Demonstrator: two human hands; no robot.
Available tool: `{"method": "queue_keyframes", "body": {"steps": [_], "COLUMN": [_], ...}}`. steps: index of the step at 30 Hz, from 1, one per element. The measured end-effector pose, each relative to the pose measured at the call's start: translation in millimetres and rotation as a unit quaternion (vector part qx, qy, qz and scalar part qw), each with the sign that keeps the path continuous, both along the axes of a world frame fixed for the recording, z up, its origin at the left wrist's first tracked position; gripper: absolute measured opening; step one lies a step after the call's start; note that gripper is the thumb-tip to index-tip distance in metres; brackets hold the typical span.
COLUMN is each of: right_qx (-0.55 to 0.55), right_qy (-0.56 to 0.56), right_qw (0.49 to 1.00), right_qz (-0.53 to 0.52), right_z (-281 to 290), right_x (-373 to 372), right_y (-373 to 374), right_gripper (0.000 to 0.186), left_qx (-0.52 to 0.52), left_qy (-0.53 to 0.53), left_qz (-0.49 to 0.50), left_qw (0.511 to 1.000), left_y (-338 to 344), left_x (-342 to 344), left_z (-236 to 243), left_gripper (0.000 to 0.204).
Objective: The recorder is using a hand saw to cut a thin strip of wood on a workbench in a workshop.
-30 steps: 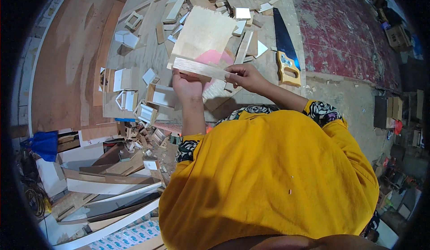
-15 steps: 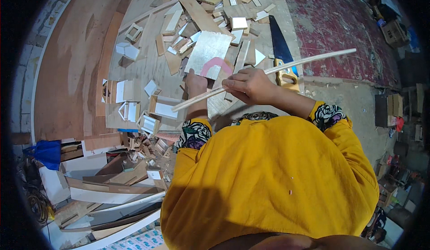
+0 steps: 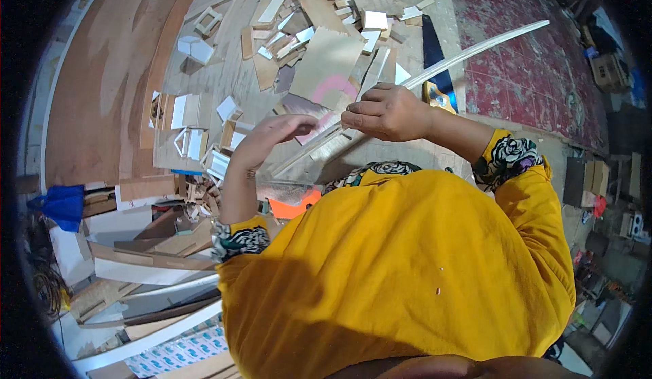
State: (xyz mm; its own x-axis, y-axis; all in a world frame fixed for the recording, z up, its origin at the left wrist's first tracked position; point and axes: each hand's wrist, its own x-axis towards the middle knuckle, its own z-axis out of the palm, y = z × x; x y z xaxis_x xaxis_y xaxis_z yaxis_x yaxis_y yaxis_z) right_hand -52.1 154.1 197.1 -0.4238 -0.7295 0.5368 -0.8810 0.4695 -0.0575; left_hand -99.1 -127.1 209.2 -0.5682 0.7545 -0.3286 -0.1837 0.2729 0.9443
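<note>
My right hand (image 3: 390, 114) is closed around a long, thin wooden strip (image 3: 475, 51), which slants from near my body up to the far right. My left hand (image 3: 275, 134) is held out with its fingers apart from anything, hovering beside the strip's near part. Just beyond both hands lies a thin plywood board (image 3: 329, 56) with a pink curved mark. Part of another pink-marked piece (image 3: 305, 109) shows under its near edge. A handsaw (image 3: 435, 46) lies to the right, partly behind the strip.
Wood offcuts (image 3: 375, 20) are heaped at the far side of the worktable. Small house-shaped wooden pieces (image 3: 195, 49) stand on the left. An orange object (image 3: 295, 204) sits near my body. Below left are stacked boards (image 3: 149, 260) and a blue bag (image 3: 61, 207).
My left hand has let go of the plywood board and drawn back to the left. The strip's far end has swung upward, still in my right hand.
</note>
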Motion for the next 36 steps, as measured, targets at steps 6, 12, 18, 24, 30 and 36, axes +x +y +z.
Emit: {"method": "queue_keyframes", "body": {"steps": [6,12,18,24,30,36], "right_qx": [0.083,0.098,0.103,0.099,0.054,0.014], "right_qy": [0.046,0.037,0.028,0.033,0.023,-0.013], "right_qw": [0.994,0.993,0.993,0.994,0.998,0.997], "right_qz": [0.048,0.059,0.049,0.032,-0.008,-0.068], "right_z": [-5,-12,-17,-22,-29,-25], "right_x": [0,2,8,11,17,31], "right_y": [-14,-16,-11,-7,-4,13], "right_gripper": [0.036,0.037,0.037,0.036,0.033,0.047], "left_qx": [-0.160,-0.052,-0.024,0.002,-0.072,-0.115], "left_qy": [0.103,-0.071,-0.091,-0.062,-0.001,0.092], "left_qz": [0.011,0.080,0.099,0.133,0.119,0.143], "left_qw": [0.982,0.993,0.991,0.989,0.990,0.979], "left_y": [31,38,41,46,54,54], "left_x": [33,44,47,49,45,48], "left_z": [8,-12,-27,-49,-53,-88], "left_gripper": [0.038,0.027,0.025,0.026,0.026,0.027]}}
